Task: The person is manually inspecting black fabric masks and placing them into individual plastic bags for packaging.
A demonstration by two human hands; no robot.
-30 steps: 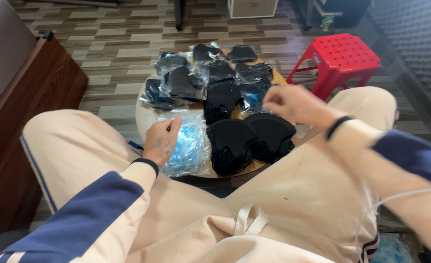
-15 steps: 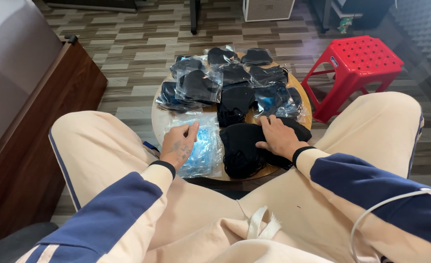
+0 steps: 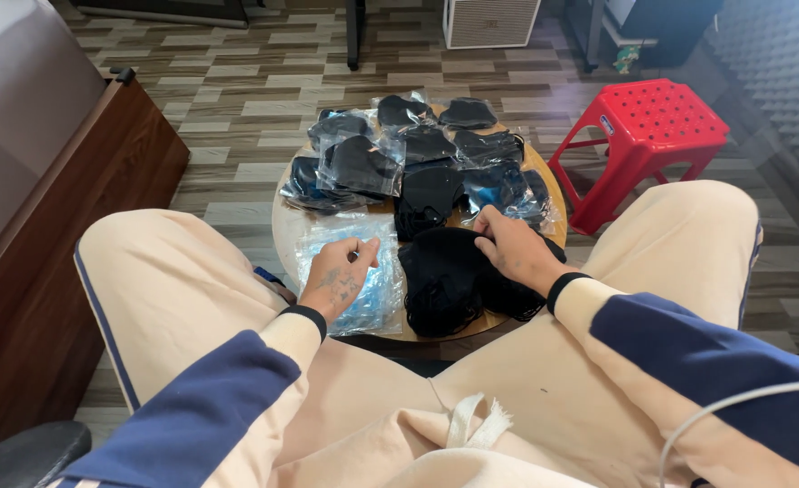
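Your left hand (image 3: 338,278) lies flat, fingers loose, on the clear blue-tinted bags (image 3: 350,271) near the desk (image 3: 284,228) edge, pinning the stack. Your right hand (image 3: 515,250) pinches the top edge of the loose black masks (image 3: 444,276) just beside it. Bagged masks (image 3: 363,165) sit farther back, out of the way.

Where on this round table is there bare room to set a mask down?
Hardly any. Bare wood shows only along the table's left rim beside the clear bags under the left hand, and a thin strip between the loose black masks and bagged masks. The far half is crowded.
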